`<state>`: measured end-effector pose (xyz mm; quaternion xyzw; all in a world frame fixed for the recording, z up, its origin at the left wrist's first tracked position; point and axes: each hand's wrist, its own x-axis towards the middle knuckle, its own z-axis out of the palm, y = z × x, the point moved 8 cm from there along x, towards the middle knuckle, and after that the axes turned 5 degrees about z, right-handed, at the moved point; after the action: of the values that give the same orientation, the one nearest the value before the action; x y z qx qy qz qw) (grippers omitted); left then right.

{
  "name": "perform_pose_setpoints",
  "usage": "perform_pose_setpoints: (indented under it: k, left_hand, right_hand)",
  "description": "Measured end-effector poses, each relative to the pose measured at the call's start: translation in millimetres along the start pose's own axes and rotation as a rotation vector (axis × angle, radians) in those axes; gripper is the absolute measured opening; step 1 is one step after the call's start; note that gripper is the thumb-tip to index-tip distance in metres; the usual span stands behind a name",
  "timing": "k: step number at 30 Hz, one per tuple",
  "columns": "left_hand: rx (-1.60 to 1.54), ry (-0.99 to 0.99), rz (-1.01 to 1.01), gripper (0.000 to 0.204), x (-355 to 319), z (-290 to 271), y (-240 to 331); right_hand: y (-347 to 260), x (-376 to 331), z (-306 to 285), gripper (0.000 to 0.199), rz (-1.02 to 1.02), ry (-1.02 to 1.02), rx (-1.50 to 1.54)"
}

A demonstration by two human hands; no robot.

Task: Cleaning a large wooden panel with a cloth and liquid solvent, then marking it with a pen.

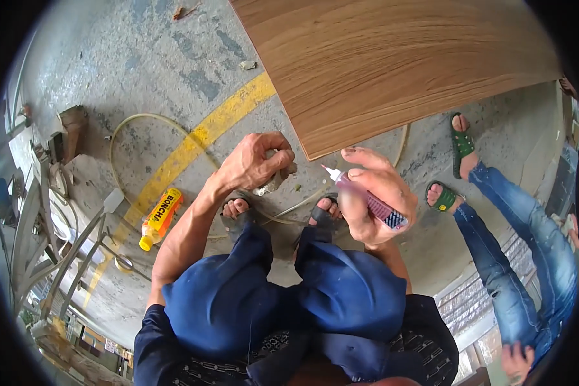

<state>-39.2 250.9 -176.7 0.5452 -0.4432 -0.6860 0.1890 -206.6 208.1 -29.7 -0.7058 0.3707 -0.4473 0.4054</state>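
My right hand [379, 193] is wrapped round a small squeeze bottle [385, 211] with dark red contents and a white pointed nozzle. The nozzle tip points up and left, a little below the near corner of a brown wood-grain board [392, 64]. Bunched in my left hand [257, 161] is a greyish crumpled rag [275, 179], mostly hidden by the fingers. The left hand is apart from the board, to the left of its corner. Both hands are held above the concrete floor, in front of my knees.
An orange bottle [161, 217] with a yellow cap lies left of my forearm. A pale hose [125, 121] loops across the floor and a yellow stripe [215, 122]. Metal scraps [77, 257] crowd the far left. At right stands another person in jeans [489, 238] and green sandals [441, 196].
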Motion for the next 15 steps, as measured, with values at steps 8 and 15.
perform_pose_setpoints:
  k: [8, 15]
  left_hand:
    - [0.007, 0.080, 0.052, 0.024, -11, -8, 5]
    - [0.013, 0.128, 0.148, 0.023, -12, -12, 7]
  right_hand:
    - [2, -8, 3, 0.024, -0.014, 0.089, 0.005]
    - [-4, -8, 6, 0.024, -0.045, 0.108, -0.037]
